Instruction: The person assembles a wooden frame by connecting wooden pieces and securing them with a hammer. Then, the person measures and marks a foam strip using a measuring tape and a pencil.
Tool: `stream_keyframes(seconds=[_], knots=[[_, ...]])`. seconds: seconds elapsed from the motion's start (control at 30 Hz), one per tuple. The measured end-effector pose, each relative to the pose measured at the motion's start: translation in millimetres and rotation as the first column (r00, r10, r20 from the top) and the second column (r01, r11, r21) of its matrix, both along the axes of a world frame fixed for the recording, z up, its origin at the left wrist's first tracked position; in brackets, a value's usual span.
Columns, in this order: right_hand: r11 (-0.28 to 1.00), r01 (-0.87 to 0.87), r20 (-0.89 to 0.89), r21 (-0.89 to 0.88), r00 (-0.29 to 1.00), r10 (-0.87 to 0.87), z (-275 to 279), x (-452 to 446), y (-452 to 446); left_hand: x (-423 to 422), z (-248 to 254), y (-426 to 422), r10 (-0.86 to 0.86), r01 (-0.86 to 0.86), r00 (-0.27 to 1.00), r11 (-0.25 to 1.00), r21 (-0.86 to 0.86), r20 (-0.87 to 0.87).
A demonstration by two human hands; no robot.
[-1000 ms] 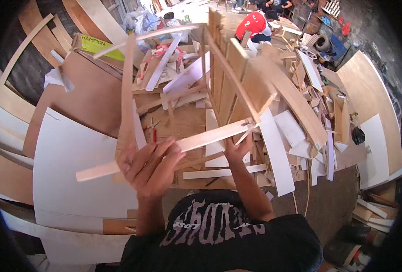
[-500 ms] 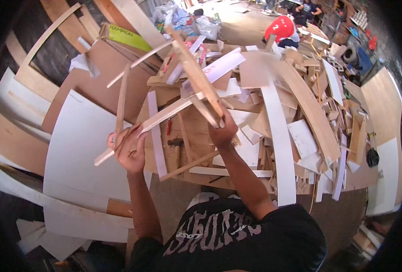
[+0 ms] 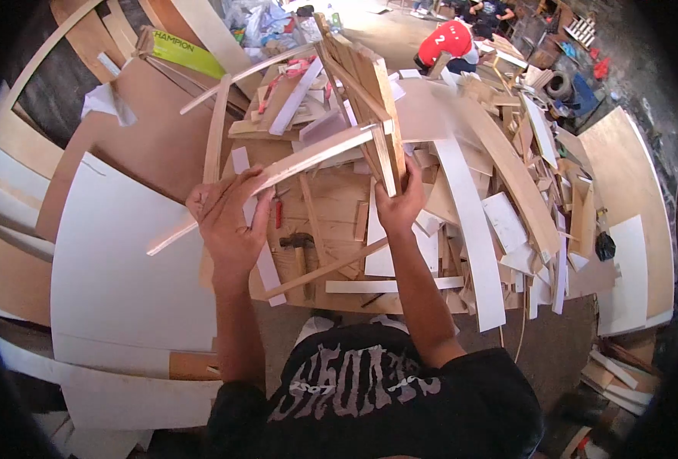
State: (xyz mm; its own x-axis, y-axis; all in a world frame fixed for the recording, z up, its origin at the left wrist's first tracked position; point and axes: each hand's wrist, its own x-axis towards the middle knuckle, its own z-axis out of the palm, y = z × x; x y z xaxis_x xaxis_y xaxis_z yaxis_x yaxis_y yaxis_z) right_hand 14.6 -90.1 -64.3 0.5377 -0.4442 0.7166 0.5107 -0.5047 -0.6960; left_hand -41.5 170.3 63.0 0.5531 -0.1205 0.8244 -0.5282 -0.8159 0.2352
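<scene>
The wooden frame (image 3: 316, 157) is pale straw, nearly cream along its lit slat and honey brown on its broader boards. Under it the table (image 3: 339, 200) is a warm mid-brown. The hammer (image 3: 299, 242) has a dark head and a tan handle; the pliers (image 3: 278, 215) show red grips. A long strip (image 3: 473, 241) is plain white, another strip (image 3: 297, 98) pale lilac. The large sheet (image 3: 125, 260) is white, the hardboard (image 3: 151, 157) behind it reddish brown. Black letters mark a lime-yellow label (image 3: 178, 50). The black T-shirt (image 3: 339, 375) carries grey lettering; a co-worker's red shirt (image 3: 437, 44) bears a white 2.
</scene>
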Motion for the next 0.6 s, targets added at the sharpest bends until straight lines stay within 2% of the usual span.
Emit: stream_keyframes(seconds=[0.07, 0.13, 0.17, 0.23, 0.27, 0.33, 0.37, 0.43, 0.53, 0.6], knots=[[0.999, 0.025, -0.041, -0.023, 0.999, -0.026, 1.1, -7.1, 5.8, -1.2, 4.9, 11.9, -0.042, 0.042, 0.999, 0.999, 0.004, -0.017], [0.988, 0.082, -0.162, -0.127, 0.981, -0.102, -10.4, -17.4, 5.9, -12.2, 1.0, 20.2, -0.1, 0.101, 0.973, 0.995, -0.005, -0.209], [0.986, 0.099, -0.163, -0.133, 0.979, -0.12, -16.6, -23.4, 5.9, -15.9, -4.2, 22.4, -0.118, 0.118, 0.971, 0.993, -0.011, -0.21], [0.989, 0.077, -0.293, -0.129, 0.95, -0.112, -24.5, -40.7, 6.2, -23.7, -13.9, 25.4, -0.141, 0.144, 0.981, 0.99, 0.009, -0.131], [0.974, 0.108, -0.259, -0.198, 0.953, -0.159, -26.5, -48.7, 6.5, -26.7, -18.4, 26.9, -0.175, 0.178, 0.976, 0.984, 0.014, -0.133], [0.979, 0.112, -0.267, -0.172, 0.951, -0.156, -30.5, -63.4, 10.2, -29.7, -24.9, 30.5, -0.113, 0.114, 0.991, 0.993, 0.017, -0.077], [0.983, 0.081, -0.399, -0.162, 0.906, -0.141, -27.6, -77.0, 11.7, -32.4, -24.9, 32.1, -0.135, 0.136, 0.988, 0.99, 0.017, -0.078], [0.976, 0.101, -0.393, -0.191, 0.904, -0.17, -29.3, -92.9, 16.0, -37.7, -23.5, 33.7, -0.205, 0.206, 0.978, 0.978, 0.018, -0.035], [0.969, 0.088, -0.422, -0.232, 0.888, -0.182, -44.6, -111.8, 13.1, -54.5, -19.2, 35.4, -0.257, 0.26, 0.955, 0.966, -0.002, -0.144], [0.971, 0.098, -0.407, -0.219, 0.895, -0.182, -50.9, -125.0, 14.2, -64.3, -26.7, 37.5, -0.238, 0.241, 0.961, 0.97, 0.005, -0.139]])
